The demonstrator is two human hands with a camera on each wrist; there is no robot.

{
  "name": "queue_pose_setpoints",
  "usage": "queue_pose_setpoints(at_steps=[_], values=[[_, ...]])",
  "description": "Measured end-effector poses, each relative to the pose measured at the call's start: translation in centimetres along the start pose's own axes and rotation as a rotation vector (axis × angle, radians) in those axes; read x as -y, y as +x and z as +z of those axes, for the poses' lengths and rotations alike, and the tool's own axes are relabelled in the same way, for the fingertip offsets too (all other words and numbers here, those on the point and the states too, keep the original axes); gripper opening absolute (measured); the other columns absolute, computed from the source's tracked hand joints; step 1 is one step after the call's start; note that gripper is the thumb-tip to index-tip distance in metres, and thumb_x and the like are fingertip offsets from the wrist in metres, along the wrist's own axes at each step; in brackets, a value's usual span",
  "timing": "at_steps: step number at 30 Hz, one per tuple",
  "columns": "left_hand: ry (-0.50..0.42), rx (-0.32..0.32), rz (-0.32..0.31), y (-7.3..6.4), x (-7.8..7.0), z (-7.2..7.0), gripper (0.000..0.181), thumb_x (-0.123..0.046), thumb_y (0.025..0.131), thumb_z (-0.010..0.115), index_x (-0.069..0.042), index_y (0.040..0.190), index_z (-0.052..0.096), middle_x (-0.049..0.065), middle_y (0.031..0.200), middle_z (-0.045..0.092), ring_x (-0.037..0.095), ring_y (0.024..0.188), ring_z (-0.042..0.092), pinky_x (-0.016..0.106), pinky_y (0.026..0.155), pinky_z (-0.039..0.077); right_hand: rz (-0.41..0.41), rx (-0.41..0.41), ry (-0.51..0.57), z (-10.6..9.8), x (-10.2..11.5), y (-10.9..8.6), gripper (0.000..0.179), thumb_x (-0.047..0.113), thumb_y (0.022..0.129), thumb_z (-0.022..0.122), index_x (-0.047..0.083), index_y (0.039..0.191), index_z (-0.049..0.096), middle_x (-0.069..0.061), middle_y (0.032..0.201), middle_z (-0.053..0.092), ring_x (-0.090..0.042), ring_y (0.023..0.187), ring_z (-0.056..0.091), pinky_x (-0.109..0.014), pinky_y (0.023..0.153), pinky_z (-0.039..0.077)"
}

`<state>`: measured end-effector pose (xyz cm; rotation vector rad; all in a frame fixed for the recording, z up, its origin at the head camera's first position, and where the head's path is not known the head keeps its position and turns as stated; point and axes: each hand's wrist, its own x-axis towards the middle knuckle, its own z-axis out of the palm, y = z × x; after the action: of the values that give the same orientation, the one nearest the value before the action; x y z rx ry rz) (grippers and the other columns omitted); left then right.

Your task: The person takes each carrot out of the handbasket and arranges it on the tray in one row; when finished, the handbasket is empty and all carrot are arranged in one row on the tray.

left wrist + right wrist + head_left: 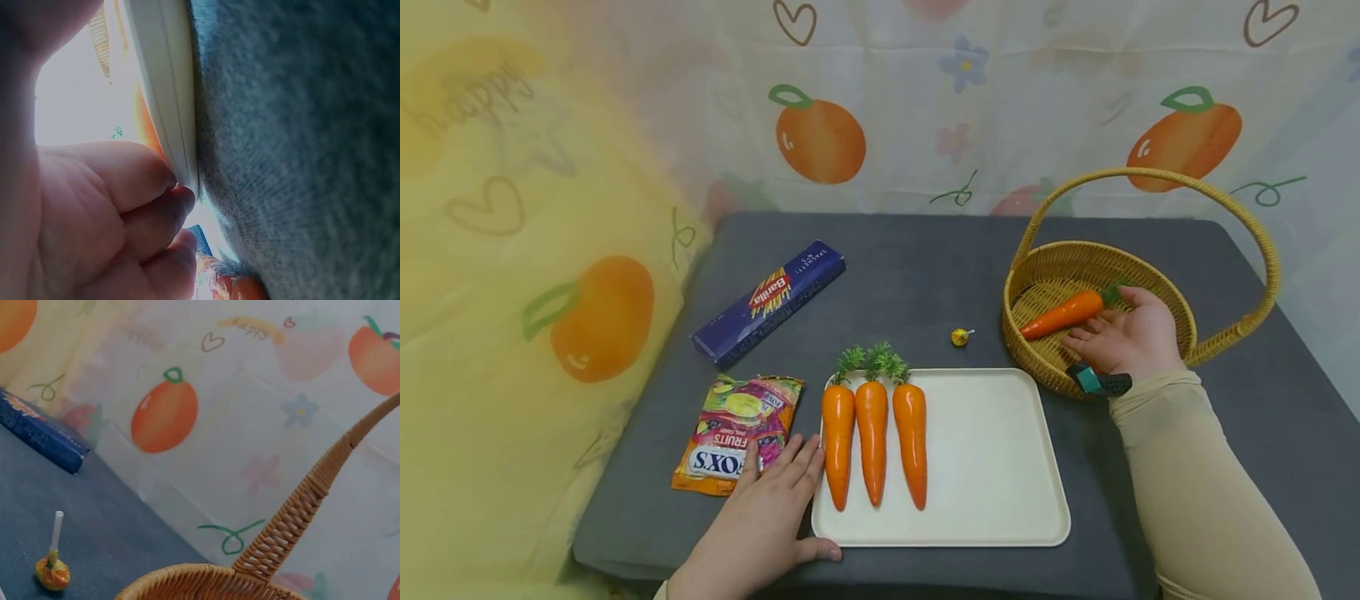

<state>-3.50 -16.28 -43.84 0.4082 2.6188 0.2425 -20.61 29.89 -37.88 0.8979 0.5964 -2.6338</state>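
Three orange carrots [872, 442] with green tops lie side by side on the left part of a cream tray [988, 458]. My left hand [763, 521] is spread flat at the tray's left edge, its fingertips by the rim and the candy bag; the left wrist view shows its fingers against the tray's side [169, 81]. Inside a wicker basket [1101, 250] at the right rests another carrot [1063, 314]. My right hand [1138, 337] reaches in palm up, fingers loosely extended beside that carrot, thumb near its green top. The right wrist view does not show this hand.
A blue spaghetti box [771, 304] lies at the back left, with a FOX'S candy bag [737, 433] in front of it. A wrapped lollipop [960, 337] sits between tray and basket. The basket's tall handle [1262, 242] arches up. A patterned cloth hangs behind the table.
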Motion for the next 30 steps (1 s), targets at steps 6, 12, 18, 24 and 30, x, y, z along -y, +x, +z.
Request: queue_pose_setpoints(at_steps=[6,12,18,24,30], values=[[-0.006,0.009,-0.004,0.0,0.0,0.0,0.129,-0.086,0.074,0.08,-0.012,0.172,0.041,0.008,0.181,0.035,0.037,0.17,0.026,0.085,0.127,0.003,0.036,-0.075,0.091,1.4,0.4,1.8,0.078,0.055,0.116,0.041,0.05,0.173,-0.012,0.027,0.181,-0.005,-0.007,0.171,-0.009,-0.035,0.14,-0.001],[-0.013,-0.013,0.013,-0.1,0.1,0.1,0.13,-0.086,0.074,0.08,-0.011,0.172,0.041,0.008,0.18,0.036,0.037,0.17,0.026,0.085,0.127,-0.001,0.035,-0.15,0.062,2.2,1.0,3.4,0.075,0.054,0.116,0.042,0.049,0.173,-0.007,0.024,0.181,0.003,-0.005,0.171,0.002,-0.034,0.14,0.004],[-0.02,-0.028,0.02,-0.2,0.1,0.1,0.13,-0.086,0.074,0.08,-0.01,0.172,0.041,0.008,0.179,0.038,0.037,0.17,0.026,0.085,0.127,0.0,0.029,-0.206,-0.002,2.7,1.6,4.8,0.076,0.053,0.118,0.038,0.053,0.17,-0.017,0.026,0.178,0.01,-0.008,0.168,0.011,-0.033,0.139,0.013],[-0.023,-0.029,0.019,-0.4,0.1,0.1,0.13,-0.085,0.074,0.081,-0.01,0.172,0.041,0.008,0.179,0.038,0.037,0.17,0.026,0.084,0.128,0.0,0.013,-0.172,-0.129,3.3,1.4,6.3,0.068,0.052,0.119,0.03,0.046,0.174,-0.009,0.018,0.183,0.003,-0.007,0.171,0.004,-0.034,0.139,0.008],[-0.018,-0.056,0.039,-0.5,0.2,0.1,0.128,-0.084,0.075,0.082,-0.009,0.171,0.041,0.009,0.179,0.038,0.037,0.169,0.028,0.084,0.128,-0.001,0.016,-0.127,-0.291,3.4,1.3,7.0,0.078,0.051,0.118,0.037,0.043,0.173,-0.017,0.013,0.184,-0.014,-0.012,0.171,-0.011,-0.035,0.139,0.001]])
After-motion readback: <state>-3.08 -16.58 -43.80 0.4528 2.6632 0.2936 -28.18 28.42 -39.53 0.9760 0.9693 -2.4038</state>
